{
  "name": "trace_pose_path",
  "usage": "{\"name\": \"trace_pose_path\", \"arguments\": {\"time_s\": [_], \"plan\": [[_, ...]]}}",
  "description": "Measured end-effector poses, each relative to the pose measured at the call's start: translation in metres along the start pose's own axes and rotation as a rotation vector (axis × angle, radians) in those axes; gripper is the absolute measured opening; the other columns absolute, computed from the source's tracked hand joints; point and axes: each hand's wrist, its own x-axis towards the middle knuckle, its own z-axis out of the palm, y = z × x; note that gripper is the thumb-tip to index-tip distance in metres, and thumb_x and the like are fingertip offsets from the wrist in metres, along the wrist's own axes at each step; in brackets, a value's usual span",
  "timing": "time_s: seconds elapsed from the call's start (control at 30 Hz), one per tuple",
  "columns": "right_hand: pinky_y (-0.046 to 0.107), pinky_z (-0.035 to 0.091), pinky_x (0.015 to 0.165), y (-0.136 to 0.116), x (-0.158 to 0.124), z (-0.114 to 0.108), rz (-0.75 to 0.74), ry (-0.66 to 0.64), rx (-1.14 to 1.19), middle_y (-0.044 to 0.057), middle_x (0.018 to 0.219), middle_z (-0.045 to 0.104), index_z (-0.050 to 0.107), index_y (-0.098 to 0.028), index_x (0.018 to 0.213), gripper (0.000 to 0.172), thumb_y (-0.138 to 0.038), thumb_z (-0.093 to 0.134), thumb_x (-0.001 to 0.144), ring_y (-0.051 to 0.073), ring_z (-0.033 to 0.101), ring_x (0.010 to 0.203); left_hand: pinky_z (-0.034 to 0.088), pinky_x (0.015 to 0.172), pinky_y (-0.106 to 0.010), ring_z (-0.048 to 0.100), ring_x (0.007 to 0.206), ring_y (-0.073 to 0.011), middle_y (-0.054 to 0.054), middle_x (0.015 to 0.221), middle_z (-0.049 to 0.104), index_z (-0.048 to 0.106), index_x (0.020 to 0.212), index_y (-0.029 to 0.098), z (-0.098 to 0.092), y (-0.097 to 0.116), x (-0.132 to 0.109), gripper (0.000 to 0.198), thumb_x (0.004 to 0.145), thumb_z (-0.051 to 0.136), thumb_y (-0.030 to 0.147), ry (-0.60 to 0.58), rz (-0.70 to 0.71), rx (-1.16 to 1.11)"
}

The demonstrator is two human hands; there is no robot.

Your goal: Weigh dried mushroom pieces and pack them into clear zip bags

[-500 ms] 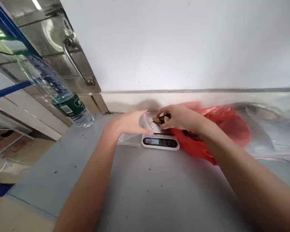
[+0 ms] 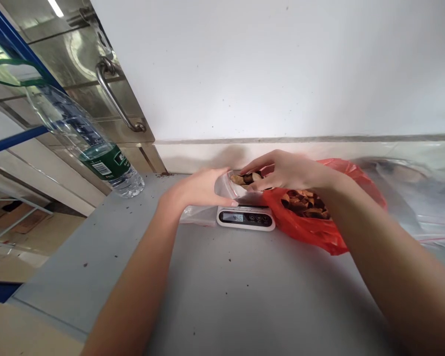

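Note:
A white digital kitchen scale (image 2: 245,225) lies on the grey tabletop, its display showing digits that look like 466. On it rests a clear zip bag (image 2: 222,187), whose mouth my left hand (image 2: 195,190) holds from the left, thumb and fingers spread around the edge. Dark-and-pale dried pieces (image 2: 244,179) lie at the bag's mouth, over the scale. My right hand (image 2: 287,170) is over these pieces with fingers apart; its fingertips are near or touching them. Beside the scale, an open red plastic bag (image 2: 319,232) contains brown dried pieces (image 2: 306,203), partly behind my right wrist.
A clear bottle with a green label (image 2: 111,163) stands at the table's left edge. More clear plastic bags (image 2: 411,198) lie at the right. A white wall (image 2: 282,74) rises behind the table (image 2: 222,296). A metal door handle (image 2: 114,99) is at the left.
My right hand has spread its fingers, and the dried pieces it held now lie at the bag's mouth. Digits on the scale's display have become clearer. The left hand stays in place.

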Motion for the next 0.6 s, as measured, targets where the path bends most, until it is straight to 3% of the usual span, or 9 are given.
{"name": "trace_pose_path", "arguments": {"time_s": [0.1,0.27,0.47,0.6], "plan": [[0.031,0.034,0.059,-0.005,-0.001,0.001,-0.108,-0.049,0.055,-0.002,0.075,0.063,0.082,-0.03,0.09,0.023,-0.021,0.068,0.075,0.014,0.049,0.063,0.05,0.111,-0.048,0.057,0.143,-0.0396,-0.013,0.164,0.054,0.047,0.162,0.025,-0.001,0.003,-0.001,0.093,0.081,0.078,0.061,0.037,0.137,-0.106],[0.032,0.038,0.062,-0.013,0.004,0.011,-0.136,0.024,0.16,-0.001,0.08,0.068,0.077,-0.024,0.078,0.012,-0.016,0.07,0.072,0.014,0.052,0.066,0.057,0.096,-0.042,0.065,0.131,-0.0395,-0.014,0.154,0.062,0.058,0.149,0.023,-0.002,0.007,-0.001,0.079,0.083,0.078,0.062,0.047,0.238,-0.25],[0.032,0.048,0.068,-0.019,0.008,0.017,-0.048,0.169,0.249,0.004,0.091,0.076,0.072,-0.02,0.09,0.013,-0.016,0.077,0.078,0.015,0.063,0.073,0.053,0.103,-0.042,0.058,0.14,-0.0398,-0.016,0.161,0.055,0.045,0.159,0.021,-0.005,0.008,-0.004,0.092,0.085,0.075,0.067,0.092,0.209,-0.251],[0.032,0.045,0.065,-0.027,0.006,0.018,-0.024,0.232,0.16,0.004,0.084,0.073,0.071,-0.019,0.084,0.006,-0.021,0.075,0.087,0.014,0.059,0.067,0.053,0.104,-0.041,0.061,0.136,-0.0366,-0.015,0.155,0.06,0.042,0.16,0.021,-0.004,0.006,-0.004,0.09,0.088,0.072,0.066,0.107,0.196,-0.272]]}}
